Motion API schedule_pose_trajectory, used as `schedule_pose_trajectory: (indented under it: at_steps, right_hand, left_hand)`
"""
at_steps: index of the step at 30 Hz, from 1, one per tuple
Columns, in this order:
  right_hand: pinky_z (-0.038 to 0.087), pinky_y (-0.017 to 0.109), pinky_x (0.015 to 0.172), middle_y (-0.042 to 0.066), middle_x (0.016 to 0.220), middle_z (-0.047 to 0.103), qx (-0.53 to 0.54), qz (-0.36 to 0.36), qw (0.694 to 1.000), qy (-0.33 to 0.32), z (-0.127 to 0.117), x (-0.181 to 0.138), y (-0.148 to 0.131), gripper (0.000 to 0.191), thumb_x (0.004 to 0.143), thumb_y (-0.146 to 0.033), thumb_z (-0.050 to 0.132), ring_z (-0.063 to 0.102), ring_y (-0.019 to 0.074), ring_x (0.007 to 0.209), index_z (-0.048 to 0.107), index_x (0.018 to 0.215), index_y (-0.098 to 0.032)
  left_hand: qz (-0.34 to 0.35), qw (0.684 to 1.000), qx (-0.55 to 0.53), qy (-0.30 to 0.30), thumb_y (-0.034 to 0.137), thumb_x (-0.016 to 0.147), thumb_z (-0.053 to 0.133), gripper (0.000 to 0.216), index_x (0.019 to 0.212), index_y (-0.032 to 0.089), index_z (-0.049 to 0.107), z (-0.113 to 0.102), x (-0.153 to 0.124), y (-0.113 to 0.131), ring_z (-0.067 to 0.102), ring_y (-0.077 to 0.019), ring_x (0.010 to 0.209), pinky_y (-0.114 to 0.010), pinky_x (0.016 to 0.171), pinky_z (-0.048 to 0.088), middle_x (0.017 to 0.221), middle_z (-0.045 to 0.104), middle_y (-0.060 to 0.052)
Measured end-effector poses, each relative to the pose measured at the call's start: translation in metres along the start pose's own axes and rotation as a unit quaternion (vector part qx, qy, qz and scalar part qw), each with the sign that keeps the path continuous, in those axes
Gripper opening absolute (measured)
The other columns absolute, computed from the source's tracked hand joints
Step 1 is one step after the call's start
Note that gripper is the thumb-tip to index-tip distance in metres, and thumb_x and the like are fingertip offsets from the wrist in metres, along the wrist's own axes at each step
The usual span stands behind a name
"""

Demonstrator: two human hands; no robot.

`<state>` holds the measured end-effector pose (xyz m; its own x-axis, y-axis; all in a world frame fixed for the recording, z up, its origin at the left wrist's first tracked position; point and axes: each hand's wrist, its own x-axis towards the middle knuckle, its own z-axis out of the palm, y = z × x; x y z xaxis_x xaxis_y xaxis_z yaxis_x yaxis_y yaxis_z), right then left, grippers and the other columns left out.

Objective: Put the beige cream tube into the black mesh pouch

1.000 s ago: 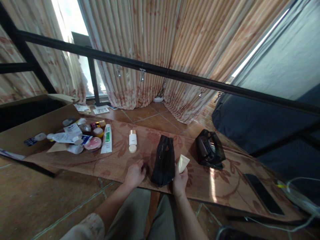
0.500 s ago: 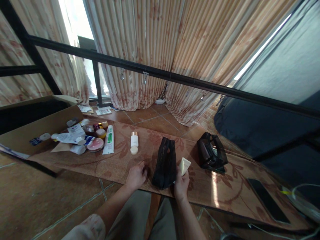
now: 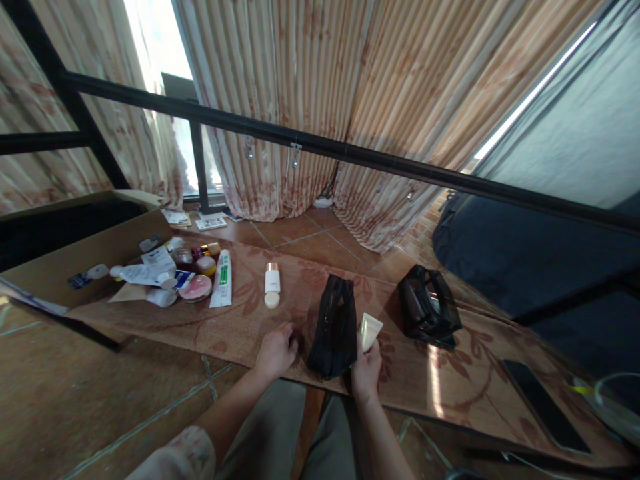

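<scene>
A pale cream tube (image 3: 371, 331) is gripped in my right hand (image 3: 367, 371), its wide flat end tilted up and to the right. Against that hand's left side stands a black mesh pouch (image 3: 332, 330) with a zipper and a handle strap. My left hand (image 3: 277, 351) rests on the cloth left of the pouch, fingers loosely bent and apart, holding nothing that shows. Beyond it lie a white bottle with a gold cap (image 3: 272, 277) and a small round cream-coloured piece (image 3: 272, 300) at the bottle's near end.
A brown patterned cloth (image 3: 240, 333) covers the long narrow table. Left are a white-green tube (image 3: 221, 280), a pink round compact (image 3: 195, 288), several cosmetics and a cardboard box (image 3: 100, 247). Right are a second black mesh pouch (image 3: 429, 307) and a dark phone (image 3: 545, 403). A black rail (image 3: 350, 152) crosses behind.
The whole scene has shifted slightly to the right in view. Both hands, the cream tube and the pouch keep nearly the same places on the table.
</scene>
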<state>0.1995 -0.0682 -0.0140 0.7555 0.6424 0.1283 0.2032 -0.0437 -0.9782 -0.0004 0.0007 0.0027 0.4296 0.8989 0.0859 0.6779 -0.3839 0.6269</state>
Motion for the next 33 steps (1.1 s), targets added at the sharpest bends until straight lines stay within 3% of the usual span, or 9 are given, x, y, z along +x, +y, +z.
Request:
schedule_pose_trajectory:
  at_steps: [33]
  right_hand:
    - [0.039,0.024,0.056,-0.002,0.066,0.057,-0.007,-0.001,1.0,-0.009,0.0,-0.003,-0.01,0.041,0.073,-0.054,0.06,0.048,0.0124,0.06,0.059,0.084,-0.014]
  left_hand:
    - [0.007,1.0,0.022,0.013,0.014,0.083,0.044,0.014,0.089,0.019,0.055,0.002,-0.001,-0.001,0.059,-0.0164,0.084,-0.026,0.076,0.041,0.09,0.061,-0.004]
